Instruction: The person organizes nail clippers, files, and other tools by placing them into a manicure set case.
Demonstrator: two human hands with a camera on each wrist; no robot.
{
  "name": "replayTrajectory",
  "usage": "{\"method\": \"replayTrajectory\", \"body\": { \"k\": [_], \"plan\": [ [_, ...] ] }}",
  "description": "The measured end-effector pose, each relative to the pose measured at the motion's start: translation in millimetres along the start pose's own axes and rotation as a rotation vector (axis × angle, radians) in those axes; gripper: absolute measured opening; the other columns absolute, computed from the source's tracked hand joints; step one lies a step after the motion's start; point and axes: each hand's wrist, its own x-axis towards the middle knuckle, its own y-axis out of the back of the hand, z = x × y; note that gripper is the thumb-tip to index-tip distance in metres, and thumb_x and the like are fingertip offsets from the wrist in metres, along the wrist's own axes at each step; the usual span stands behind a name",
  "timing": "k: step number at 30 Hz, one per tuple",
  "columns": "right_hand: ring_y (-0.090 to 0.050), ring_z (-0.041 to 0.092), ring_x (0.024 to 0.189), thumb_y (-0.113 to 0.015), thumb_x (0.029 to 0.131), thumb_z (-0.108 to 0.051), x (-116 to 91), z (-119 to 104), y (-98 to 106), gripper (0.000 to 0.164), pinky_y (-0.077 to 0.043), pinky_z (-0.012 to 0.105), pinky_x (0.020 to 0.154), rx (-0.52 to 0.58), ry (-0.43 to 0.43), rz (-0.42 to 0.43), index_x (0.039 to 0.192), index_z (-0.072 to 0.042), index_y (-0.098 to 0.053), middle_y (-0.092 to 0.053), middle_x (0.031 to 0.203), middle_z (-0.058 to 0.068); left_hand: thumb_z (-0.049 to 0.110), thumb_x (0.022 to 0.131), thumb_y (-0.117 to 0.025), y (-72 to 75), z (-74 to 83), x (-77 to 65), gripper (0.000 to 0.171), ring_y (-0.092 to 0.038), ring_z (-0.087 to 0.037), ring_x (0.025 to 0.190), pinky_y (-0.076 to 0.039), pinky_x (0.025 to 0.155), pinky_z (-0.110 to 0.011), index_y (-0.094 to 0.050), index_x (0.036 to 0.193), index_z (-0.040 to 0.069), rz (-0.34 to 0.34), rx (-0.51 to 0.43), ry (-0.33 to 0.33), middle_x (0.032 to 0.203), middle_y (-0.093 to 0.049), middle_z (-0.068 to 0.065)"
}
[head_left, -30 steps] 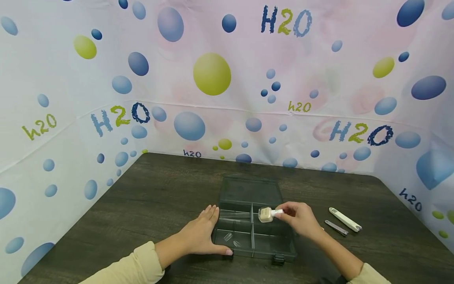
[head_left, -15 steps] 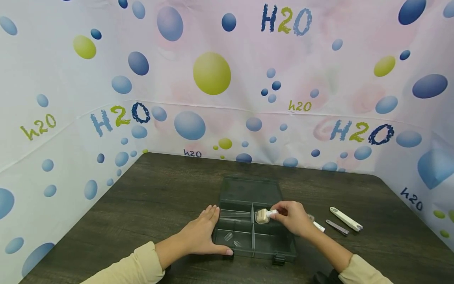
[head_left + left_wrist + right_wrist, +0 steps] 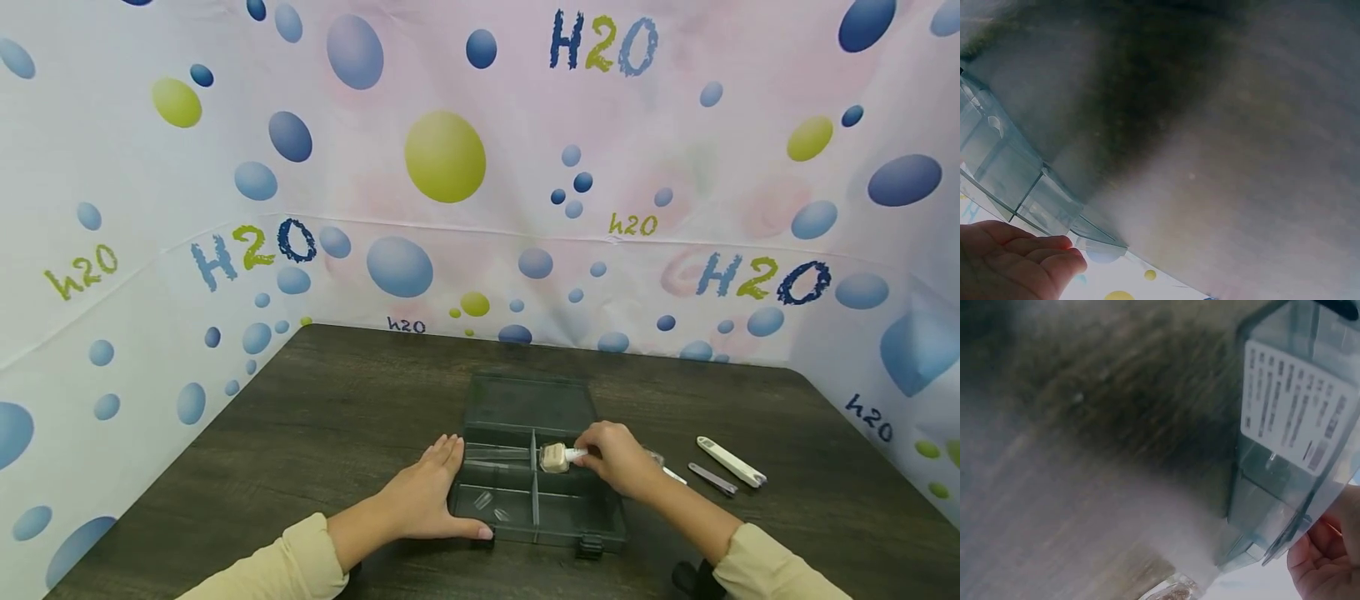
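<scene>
A dark translucent organizer box (image 3: 535, 500) lies on the table with its lid (image 3: 532, 402) raised at the back. My left hand (image 3: 423, 500) rests against the box's left side, fingers straight, thumb at a front latch (image 3: 483, 537). Between thumb and fingers my right hand (image 3: 618, 458) pinches the white cap of a nail polish bottle (image 3: 554, 457). The cream-coloured bottle lies sideways over the back right compartment, close to the middle divider (image 3: 535, 500). Two small clear pieces (image 3: 491, 507) lie in the front left compartment. In the right wrist view the box wall hides the held bottle.
Right of the box lie a large pale nail clipper (image 3: 731, 462) and a smaller metal one (image 3: 712, 480). Partly behind my right wrist is a clear item with a white part (image 3: 673, 476). A printed label (image 3: 1294, 406) covers the box's side. A patterned curtain (image 3: 450, 250) borders the table.
My right hand has moved slightly left with the nail polish bottle, bringing it nearer the middle divider. The item beside my right wrist has come into view. My left hand stays in place.
</scene>
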Motion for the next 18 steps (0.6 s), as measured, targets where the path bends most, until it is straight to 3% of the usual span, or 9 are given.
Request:
{"method": "replayTrajectory", "body": {
  "k": [4,11,18],
  "plan": [
    [-0.051,0.009,0.066,-0.072,0.076,-0.006,2.0,1.1,-1.0,0.001,-0.044,0.020,0.056,-0.078,0.018,-0.071,0.076,-0.006,-0.071,-0.063,0.073,-0.001,0.071,0.071,-0.061,0.0,0.9,-0.5,0.113,-0.025,-0.037,0.139,-0.035,0.105,-0.051,-0.022,0.145,-0.005,-0.006,-0.007,0.000,0.150,-0.023,-0.025],
    [-0.047,0.006,0.059,-0.073,0.076,-0.006,9.3,0.1,-3.1,0.014,-0.042,0.020,0.052,-0.248,0.116,-0.179,0.064,-0.010,-0.066,-0.052,0.064,-0.005,0.071,0.071,-0.061,-1.7,0.3,0.8,0.114,-0.024,-0.036,0.140,-0.036,0.105,-0.051,-0.021,0.145,-0.005,-0.004,-0.006,0.004,0.150,-0.022,-0.024],
    [-0.042,0.004,0.057,-0.071,0.078,-0.007,8.8,2.0,-3.2,0.014,-0.039,0.019,0.052,-0.189,0.119,-0.180,0.066,-0.009,-0.066,-0.050,0.063,-0.005,0.072,0.071,-0.061,-2.2,0.2,0.8,0.114,-0.025,-0.036,0.140,-0.037,0.103,-0.051,-0.021,0.145,-0.004,0.001,-0.001,0.004,0.150,-0.023,-0.024]
  ]
}}
